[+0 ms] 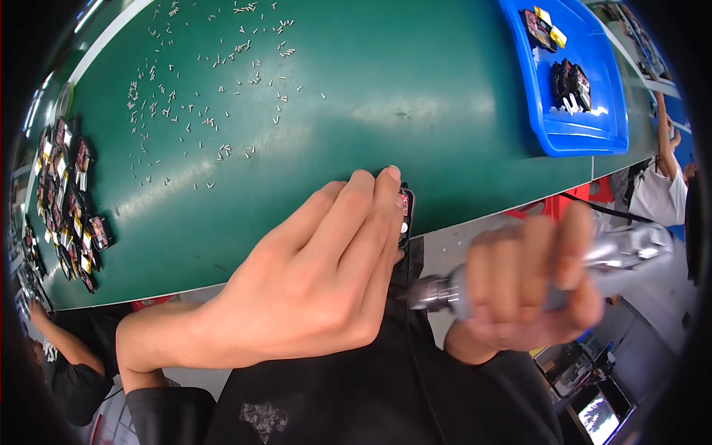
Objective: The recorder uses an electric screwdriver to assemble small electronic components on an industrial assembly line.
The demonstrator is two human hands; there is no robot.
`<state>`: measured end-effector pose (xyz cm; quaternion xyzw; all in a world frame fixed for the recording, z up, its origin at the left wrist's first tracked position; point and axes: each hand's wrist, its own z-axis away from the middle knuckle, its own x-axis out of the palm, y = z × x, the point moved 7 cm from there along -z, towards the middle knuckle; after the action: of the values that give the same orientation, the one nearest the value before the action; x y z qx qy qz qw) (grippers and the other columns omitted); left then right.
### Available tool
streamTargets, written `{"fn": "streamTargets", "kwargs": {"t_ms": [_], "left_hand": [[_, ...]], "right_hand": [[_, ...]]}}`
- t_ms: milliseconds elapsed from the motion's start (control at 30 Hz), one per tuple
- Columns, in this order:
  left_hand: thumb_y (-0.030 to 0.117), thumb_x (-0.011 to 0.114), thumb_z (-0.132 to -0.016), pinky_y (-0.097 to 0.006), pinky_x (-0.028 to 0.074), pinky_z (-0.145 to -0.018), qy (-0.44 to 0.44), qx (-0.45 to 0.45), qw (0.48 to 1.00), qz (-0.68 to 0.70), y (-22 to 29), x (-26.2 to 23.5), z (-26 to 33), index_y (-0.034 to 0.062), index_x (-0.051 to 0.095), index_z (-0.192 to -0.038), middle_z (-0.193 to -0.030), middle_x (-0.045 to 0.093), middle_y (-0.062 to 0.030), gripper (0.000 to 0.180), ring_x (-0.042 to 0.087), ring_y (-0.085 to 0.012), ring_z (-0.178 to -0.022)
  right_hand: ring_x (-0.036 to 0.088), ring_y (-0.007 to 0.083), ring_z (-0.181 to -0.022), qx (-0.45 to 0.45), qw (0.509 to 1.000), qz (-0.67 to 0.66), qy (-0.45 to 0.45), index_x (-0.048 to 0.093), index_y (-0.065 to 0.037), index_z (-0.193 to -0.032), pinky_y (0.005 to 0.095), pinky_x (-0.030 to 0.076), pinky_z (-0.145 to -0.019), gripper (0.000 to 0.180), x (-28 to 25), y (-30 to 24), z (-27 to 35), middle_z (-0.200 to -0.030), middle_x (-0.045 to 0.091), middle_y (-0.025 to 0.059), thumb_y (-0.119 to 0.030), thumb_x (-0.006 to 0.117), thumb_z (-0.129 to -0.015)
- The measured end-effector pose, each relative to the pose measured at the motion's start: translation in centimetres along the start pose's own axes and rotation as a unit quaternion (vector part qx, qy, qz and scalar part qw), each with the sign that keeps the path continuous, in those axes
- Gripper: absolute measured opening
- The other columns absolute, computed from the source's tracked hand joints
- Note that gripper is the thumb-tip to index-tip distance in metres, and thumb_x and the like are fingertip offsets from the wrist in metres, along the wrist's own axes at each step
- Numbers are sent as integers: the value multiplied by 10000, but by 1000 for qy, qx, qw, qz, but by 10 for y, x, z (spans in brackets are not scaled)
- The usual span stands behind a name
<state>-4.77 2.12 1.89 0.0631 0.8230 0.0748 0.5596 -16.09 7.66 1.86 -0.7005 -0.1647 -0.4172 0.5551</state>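
Screws and blue tray lie beyond; left hand, fingers together, partly covers black-cased module, any pinch hidden; right hand wraps power screwdriver.

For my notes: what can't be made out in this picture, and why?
In the head view:
Black item: mostly hidden behind the left hand, whose grip is unclear.
Silver tool: tip smeared by motion blur, as is the right hand holding it.
Scattered metal pieces: too small for detail.
Blue tray: far end cut off by the upper picture edge.
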Motion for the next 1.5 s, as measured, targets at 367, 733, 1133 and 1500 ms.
{"fn": "streamTargets", "kwargs": {"t_ms": [367, 733, 1133, 1500], "left_hand": [[-15, 669, -679, -326, 570, -719, 26, -14, 998, -61, 0, 7, 6, -136, 657, -872, -985, 661, -230, 228, 648, -299, -878], [33, 647, -535, -334, 567, -714, 45, -15, 999, -23, -2, 6, 5, -131, 654, -835, -951, 669, -238, 341, 643, -310, -839], [52, 611, -586, -365, 546, -794, 48, 12, 999, -9, -4, -4, 6, -119, 636, -849, -1016, 645, -252, 315, 626, -331, -918], [41, 603, -725, -384, 502, -858, 97, -179, 979, -9, -51, -89, 91, -47, 584, -1035, -1073, 611, -189, 323, 604, -317, -978]], "right_hand": [[442, 95, -460, -67, 994, 70, -58, 438, -84, -884, 242, 375, -518, 133, 0, -26, -48, -597, 435, 3, -182, 528, -896], [424, 93, -438, -31, 980, 168, -106, 430, -95, -845, 253, 393, -520, 150, 2, -19, -51, -612, 441, 13, -210, 497, -914], [351, 68, -414, -30, 952, 271, -141, 395, -90, -792, 225, 356, -485, 174, 38, -7, -53, -617, 415, 5, -181, 498, -899], [379, 79, -336, -87, 986, -83, -112, 470, -33, -932, 201, 370, -363, 168, 5, -12, -52, -500, 411, 3, -49, 590, -815]]}}
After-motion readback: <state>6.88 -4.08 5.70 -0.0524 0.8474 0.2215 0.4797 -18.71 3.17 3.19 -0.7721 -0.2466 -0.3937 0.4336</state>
